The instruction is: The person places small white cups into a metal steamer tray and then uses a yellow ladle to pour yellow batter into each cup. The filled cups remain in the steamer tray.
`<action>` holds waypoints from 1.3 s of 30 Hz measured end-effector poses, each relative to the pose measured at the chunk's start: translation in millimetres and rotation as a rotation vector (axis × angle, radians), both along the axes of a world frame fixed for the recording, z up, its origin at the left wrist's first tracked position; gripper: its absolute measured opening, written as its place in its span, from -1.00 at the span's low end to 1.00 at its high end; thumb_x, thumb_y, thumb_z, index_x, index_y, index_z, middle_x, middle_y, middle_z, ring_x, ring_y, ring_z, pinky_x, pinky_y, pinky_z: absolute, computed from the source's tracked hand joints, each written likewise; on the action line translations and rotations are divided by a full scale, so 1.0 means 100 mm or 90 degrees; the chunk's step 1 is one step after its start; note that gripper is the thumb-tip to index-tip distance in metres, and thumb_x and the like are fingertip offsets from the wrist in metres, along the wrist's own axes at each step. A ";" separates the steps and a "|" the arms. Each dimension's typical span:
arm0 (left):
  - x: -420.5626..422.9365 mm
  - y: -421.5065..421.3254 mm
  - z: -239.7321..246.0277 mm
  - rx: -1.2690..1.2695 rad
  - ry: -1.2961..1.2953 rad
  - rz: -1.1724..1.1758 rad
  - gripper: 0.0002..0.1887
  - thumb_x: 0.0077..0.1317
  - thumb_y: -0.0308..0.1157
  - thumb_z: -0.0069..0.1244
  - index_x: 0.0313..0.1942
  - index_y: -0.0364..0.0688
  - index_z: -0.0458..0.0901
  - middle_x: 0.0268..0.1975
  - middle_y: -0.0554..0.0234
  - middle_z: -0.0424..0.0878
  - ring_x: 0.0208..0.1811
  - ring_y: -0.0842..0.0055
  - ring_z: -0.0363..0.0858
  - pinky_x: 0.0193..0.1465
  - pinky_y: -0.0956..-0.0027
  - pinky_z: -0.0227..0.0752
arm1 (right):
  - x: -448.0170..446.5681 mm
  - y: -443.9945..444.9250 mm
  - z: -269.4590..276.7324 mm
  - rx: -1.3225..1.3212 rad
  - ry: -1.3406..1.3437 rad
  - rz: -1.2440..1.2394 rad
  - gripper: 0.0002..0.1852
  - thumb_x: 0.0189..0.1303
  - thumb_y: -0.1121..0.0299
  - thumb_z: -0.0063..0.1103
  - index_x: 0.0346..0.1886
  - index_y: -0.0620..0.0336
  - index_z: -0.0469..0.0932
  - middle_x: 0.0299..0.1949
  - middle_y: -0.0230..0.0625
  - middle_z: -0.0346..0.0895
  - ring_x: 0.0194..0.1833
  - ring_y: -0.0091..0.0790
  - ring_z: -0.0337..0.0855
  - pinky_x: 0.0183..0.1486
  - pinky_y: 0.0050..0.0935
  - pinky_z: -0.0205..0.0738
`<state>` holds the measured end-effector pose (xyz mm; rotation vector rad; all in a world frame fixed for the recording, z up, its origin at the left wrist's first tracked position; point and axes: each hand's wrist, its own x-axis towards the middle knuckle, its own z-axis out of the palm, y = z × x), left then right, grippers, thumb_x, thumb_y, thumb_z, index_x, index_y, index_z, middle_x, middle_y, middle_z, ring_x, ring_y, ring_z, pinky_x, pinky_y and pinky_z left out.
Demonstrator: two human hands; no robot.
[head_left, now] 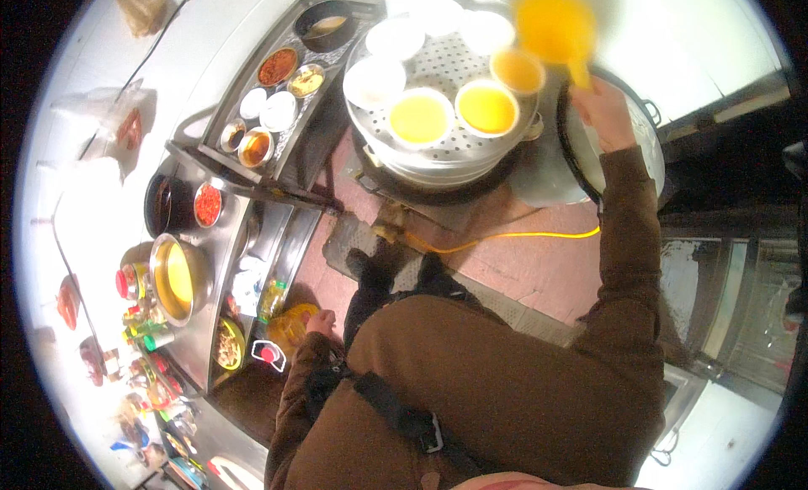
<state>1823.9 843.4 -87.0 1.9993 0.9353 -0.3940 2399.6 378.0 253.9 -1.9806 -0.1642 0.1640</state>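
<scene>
Above the far right edge of a perforated metal steamer tray [442, 64], my right hand [607, 114] grips the handle of a blurred yellow plastic dipper [555, 26]. White bowls stand in a ring on the tray. Three of them, the front bowl [421, 117], the front right bowl [486, 108] and the right bowl [519, 71], contain yellow liquid. The contents of the left bowl [374, 83] and those at the back are lost in glare. Low by my side, my left hand [322, 324] is near a yellow plastic container [293, 329]; its fingers are unclear.
A large round pan [641, 155] with a dark rim lies right of the steamer. At left, a metal rack [303, 120] bears small seasoning bowls, and a steel counter [218, 269] carries a metal basin [165, 256] of yellow liquid. A yellow hose [511, 235] crosses the tiled floor.
</scene>
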 end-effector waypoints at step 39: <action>-3.80 2.15 -0.48 0.050 0.098 0.607 -0.56 0.33 -0.01 -0.02 -0.01 -0.18 0.68 0.03 -0.14 0.68 0.11 0.03 0.62 0.19 0.09 0.46 | -4.70 8.37 -1.20 -0.486 -0.679 1.078 -0.68 0.25 0.18 0.06 -0.08 0.20 0.59 -0.17 0.06 0.64 -0.05 0.19 0.60 0.02 0.06 0.46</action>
